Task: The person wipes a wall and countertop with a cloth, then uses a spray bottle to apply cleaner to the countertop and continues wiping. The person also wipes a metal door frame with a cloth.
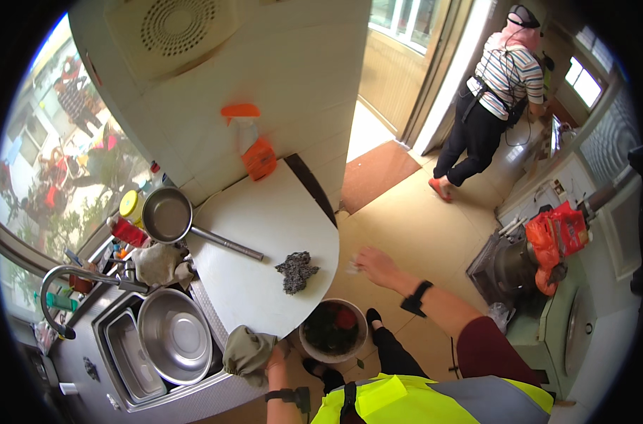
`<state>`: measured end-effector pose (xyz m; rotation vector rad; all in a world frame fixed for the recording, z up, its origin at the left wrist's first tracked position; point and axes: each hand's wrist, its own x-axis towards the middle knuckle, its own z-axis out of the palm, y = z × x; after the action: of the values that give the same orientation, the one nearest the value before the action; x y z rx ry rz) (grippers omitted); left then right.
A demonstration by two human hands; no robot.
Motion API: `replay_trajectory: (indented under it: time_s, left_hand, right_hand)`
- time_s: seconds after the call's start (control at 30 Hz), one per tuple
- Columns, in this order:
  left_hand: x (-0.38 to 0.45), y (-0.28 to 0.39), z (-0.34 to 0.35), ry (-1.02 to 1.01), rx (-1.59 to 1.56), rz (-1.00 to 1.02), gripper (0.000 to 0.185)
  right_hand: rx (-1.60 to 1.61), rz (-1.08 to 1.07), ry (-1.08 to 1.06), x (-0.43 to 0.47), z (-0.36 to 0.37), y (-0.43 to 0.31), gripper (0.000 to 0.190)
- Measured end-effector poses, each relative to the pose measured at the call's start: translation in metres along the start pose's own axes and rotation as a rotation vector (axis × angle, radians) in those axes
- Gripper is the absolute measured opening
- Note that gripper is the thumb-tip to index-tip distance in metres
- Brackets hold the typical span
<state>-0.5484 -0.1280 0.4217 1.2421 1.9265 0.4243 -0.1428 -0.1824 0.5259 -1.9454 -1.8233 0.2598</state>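
My left hand (pixel 274 362) is closed on a grey-green cloth (pixel 247 354) at the front edge of the white counter (pixel 263 212). Out over the floor, past the counter's rounded end, my right hand (pixel 375 266) has its fingers drawn together near a small, blurred, pale item (pixel 352 265); whether it grips this is unclear. Steel-wool scourers (pixel 297 272) lie in a clump on the counter. Behind them rests a ladle-like metal pan (pixel 167 215) with a long handle. An orange and clear spray bottle (pixel 250 143) stands by the wall.
A bucket (pixel 333 329) with greens and something red stands below the counter's end. To the left, a large steel basin (pixel 175 336) sits in the sink under a curved faucet (pixel 51 297). A person (pixel 504 90) stands beyond the doorway. At right are red bags (pixel 557 238) on a stove-side pot.
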Motion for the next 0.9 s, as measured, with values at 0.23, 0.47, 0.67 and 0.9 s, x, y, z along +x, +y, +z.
replay_trajectory:
  time_s: [0.23, 0.47, 0.67, 0.9]
  left_hand:
    - [0.016, 0.005, -0.040, 0.502, 0.406, 0.663, 0.042]
    - [-0.097, 0.037, -0.018, 0.757, -0.400, 0.575, 0.041]
    - [-0.210, 0.079, 0.068, 0.349, -0.480, 0.548, 0.041]
    - [-0.265, 0.157, 0.180, -0.456, -0.791, 0.697, 0.041]
  right_hand:
    - [-0.043, 0.505, -0.048, -0.187, -0.051, 0.065, 0.016]
    - [-0.088, 0.662, -0.213, -0.305, -0.106, 0.181, 0.018]
    - [-0.042, 0.861, -0.226, -0.445, -0.139, 0.235, 0.018]
    - [0.091, 1.179, -0.243, -0.549, -0.136, 0.231, 0.019]
